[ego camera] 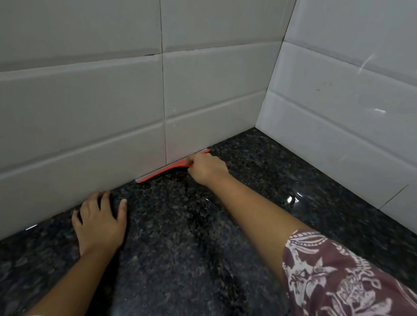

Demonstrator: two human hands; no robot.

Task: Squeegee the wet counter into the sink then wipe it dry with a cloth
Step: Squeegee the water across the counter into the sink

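Against the far white-tiled wall (73,110) we squeegee: right hand (207,169) grips the flat orange squeegee (162,172), left hand (100,223) spread flat; next, pull firmly nearward.

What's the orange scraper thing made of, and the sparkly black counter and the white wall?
Orange flat squeegee: probably matte plastic or silicone, with a grey rubbery-looking edge. Speckled black counter: likely polished granite, from its flecks and shiny glints. White wall tiles: seemingly glazed ceramic, glossy with grout lines.
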